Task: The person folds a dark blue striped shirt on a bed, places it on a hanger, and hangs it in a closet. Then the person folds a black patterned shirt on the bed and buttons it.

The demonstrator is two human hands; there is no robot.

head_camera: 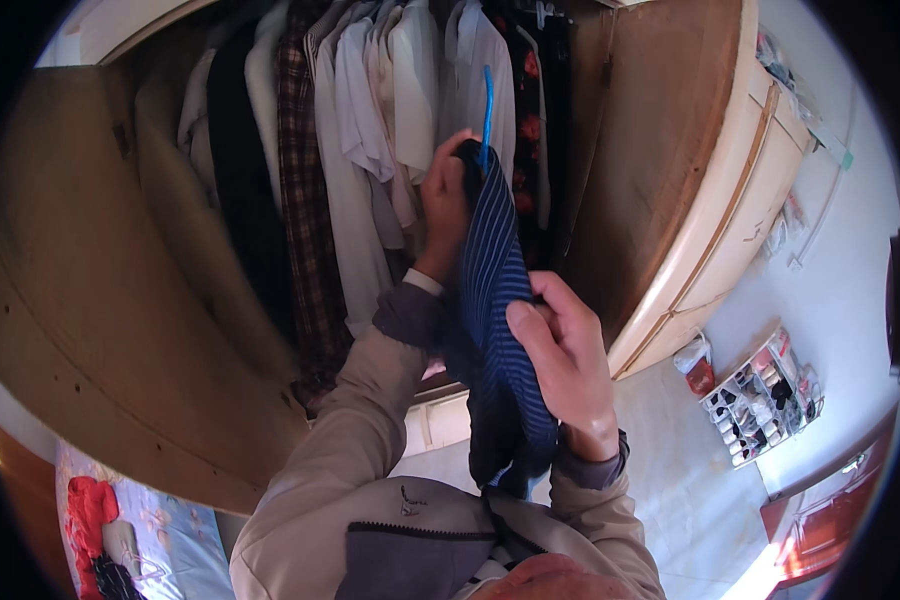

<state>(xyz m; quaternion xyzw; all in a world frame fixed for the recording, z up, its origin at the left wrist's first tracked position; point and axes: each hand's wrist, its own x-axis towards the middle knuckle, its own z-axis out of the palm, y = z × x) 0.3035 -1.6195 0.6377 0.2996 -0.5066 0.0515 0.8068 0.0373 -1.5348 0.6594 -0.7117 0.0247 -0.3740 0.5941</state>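
Note:
Before me hangs a dark blue garment with light stripes [495, 255], held up in front of my chest. The hook of a blue hanger [488, 97] sticks up out of its top; the rest of the hanger is hidden in the cloth. My left hand [445, 191] grips the garment near its neck, just under the hook, its fingers partly behind the cloth. Lower down, my right hand [566, 352] pinches the garment's right edge between thumb and fingers. Behind both hands stands an open wardrobe with several clothes on hangers, among them a white shirt [487, 52].
The wardrobe's open left door [105, 285] and right door [660, 150] flank me. A plaid shirt [300, 187] and a dark floral garment [525, 127] hang inside. A shoe rack [757, 409] stands by the right wall. Red cloth [88, 510] lies on a bed [187, 547] at lower left.

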